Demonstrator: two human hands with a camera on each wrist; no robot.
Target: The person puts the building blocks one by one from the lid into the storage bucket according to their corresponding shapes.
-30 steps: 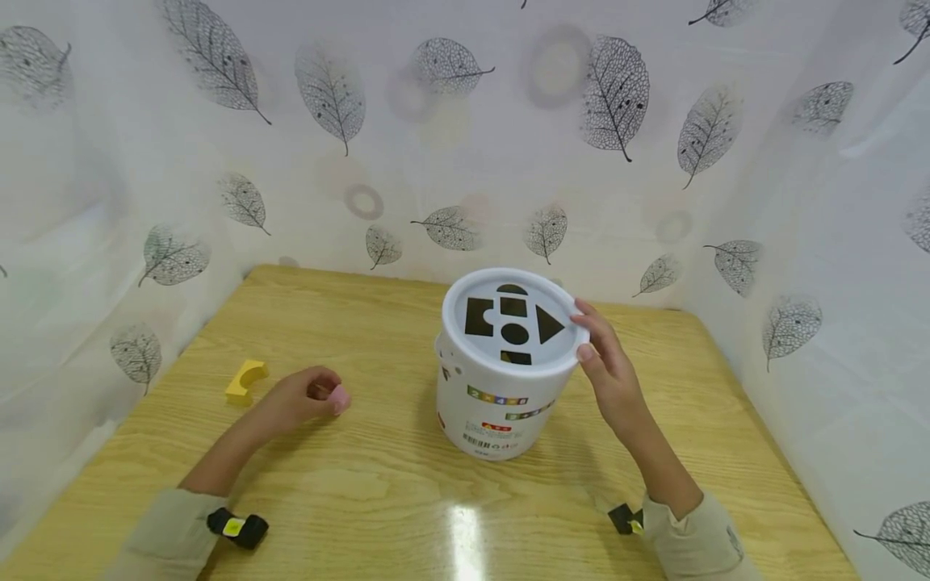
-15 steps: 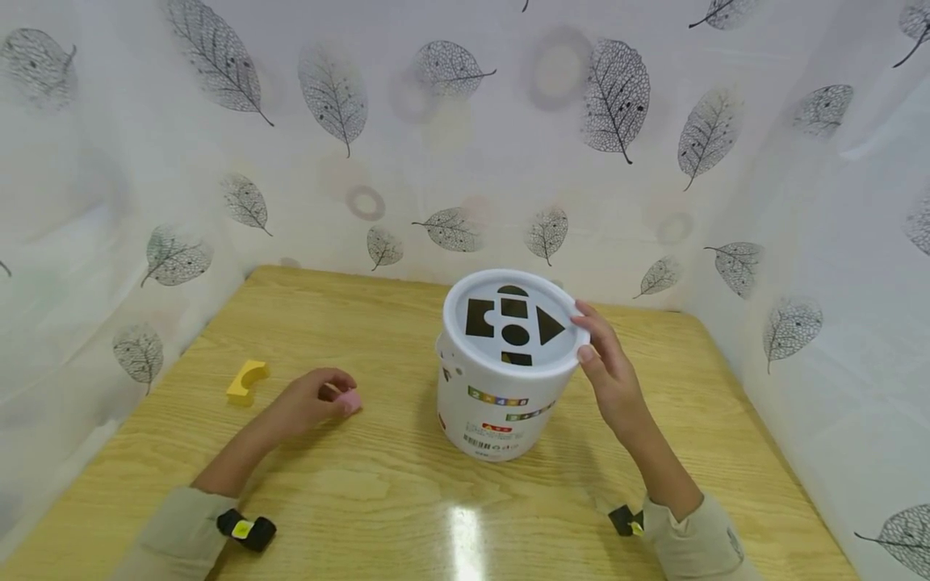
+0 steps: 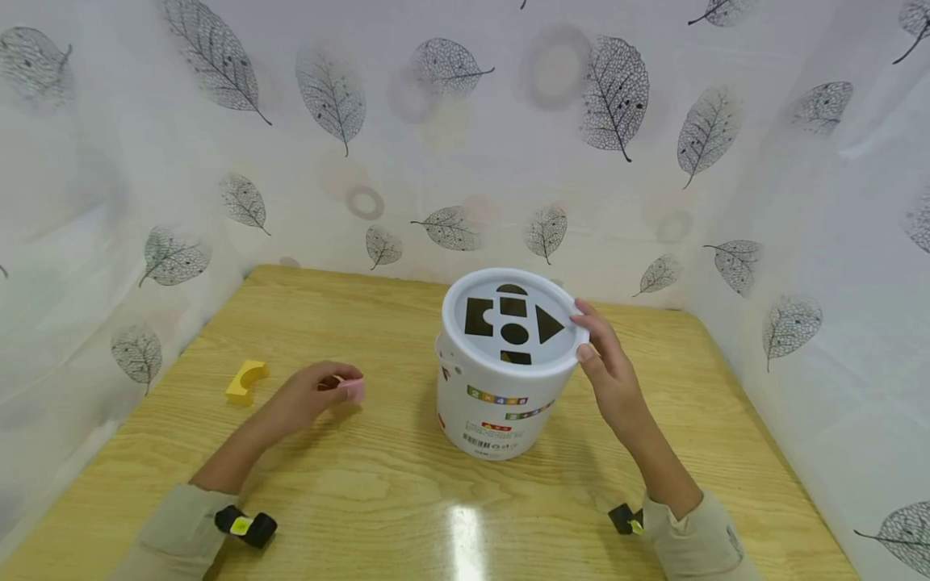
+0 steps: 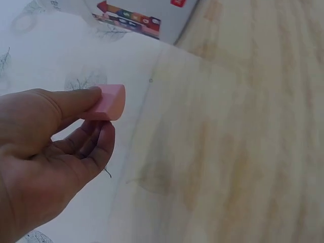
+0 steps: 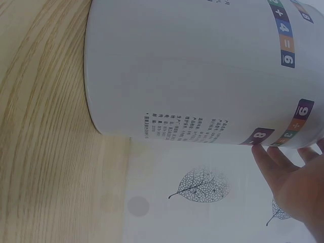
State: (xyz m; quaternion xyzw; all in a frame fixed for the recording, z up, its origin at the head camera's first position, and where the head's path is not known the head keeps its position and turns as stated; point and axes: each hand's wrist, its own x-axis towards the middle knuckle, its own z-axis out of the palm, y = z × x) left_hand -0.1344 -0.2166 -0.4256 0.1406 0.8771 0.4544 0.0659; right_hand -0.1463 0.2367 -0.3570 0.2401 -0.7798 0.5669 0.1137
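Note:
My left hand [image 3: 299, 401] pinches a small pink block [image 3: 353, 390] between thumb and fingers, left of the bucket. In the left wrist view this pink block [image 4: 109, 103] shows flat faces and a curved side at its end. A white shape-sorter bucket [image 3: 494, 411] stands upright on the table. Its lid [image 3: 538, 355] has cut-outs, including a triangle, a circle and a rectangle. My right hand [image 3: 613, 375] rests its fingertips and thumb on the right side of the bucket's rim. In the right wrist view, fingertips [image 5: 259, 151] touch the printed wall.
A yellow arch-shaped block [image 3: 245, 382] lies on the wooden table [image 3: 349, 500], left of my left hand. A leaf-printed white sheet [image 3: 465, 145] surrounds the table at the back and sides. Each wrist wears a black strap with a small camera [image 3: 247, 526].
My left hand has moved slightly right, bringing the pink block closer to the bucket and turning it. My right hand and the bucket have stayed in place.

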